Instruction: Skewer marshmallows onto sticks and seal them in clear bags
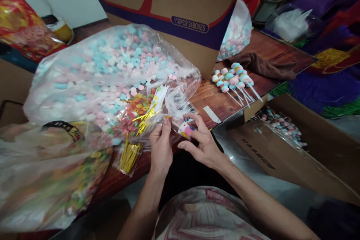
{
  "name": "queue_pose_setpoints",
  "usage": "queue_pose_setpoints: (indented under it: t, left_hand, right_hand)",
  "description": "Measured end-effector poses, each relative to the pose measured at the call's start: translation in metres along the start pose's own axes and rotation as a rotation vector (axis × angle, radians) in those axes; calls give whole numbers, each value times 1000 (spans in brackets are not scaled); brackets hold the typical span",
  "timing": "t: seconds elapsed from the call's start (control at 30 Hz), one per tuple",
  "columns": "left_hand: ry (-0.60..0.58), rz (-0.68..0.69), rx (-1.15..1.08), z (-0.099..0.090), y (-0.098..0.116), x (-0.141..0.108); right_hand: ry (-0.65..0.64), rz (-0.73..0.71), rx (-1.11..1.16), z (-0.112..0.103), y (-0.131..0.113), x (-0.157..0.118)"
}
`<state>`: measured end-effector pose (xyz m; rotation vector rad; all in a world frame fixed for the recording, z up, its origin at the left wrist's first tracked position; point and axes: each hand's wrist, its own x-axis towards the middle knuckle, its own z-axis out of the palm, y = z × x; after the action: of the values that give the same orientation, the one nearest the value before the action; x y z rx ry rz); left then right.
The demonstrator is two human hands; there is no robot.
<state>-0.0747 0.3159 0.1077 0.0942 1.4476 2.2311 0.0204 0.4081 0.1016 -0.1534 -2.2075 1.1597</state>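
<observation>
At the table's front edge, my left hand (162,142) is closed in a pinch on the left end of a small clear printed bag (185,130). My right hand (200,140) lies at the bag's right side, its fingers curved and apart from the thumb. Just left of my left hand are gold twist ties (144,119), white sticks (161,96) and ring-shaped gummies (137,107). Behind them a large clear bag (70,78) holds pink, blue and white candies. A packet of gold ties (129,158) lies near the front edge.
A big carton (163,3) stands behind the candy bag. Candy skewers (233,78) and a brown cloth (264,65) lie to the right. An open box (281,157) with more skewers is at the lower right. A bag of gummies (47,183) fills the lower left.
</observation>
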Motion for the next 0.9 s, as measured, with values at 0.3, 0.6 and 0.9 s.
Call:
queue_pose_setpoints:
  t: [0.3,0.6,0.9]
  left_hand:
    - [67,146,91,-13,-4,6]
    - [107,16,-76,-11,7,11]
    - [-37,-29,-31,-8,-7,1]
  right_hand:
    - [-81,-148,-556,-11,11,5]
    - [206,261,245,-6,5,-3]
    - [237,547,694,-2,10,4]
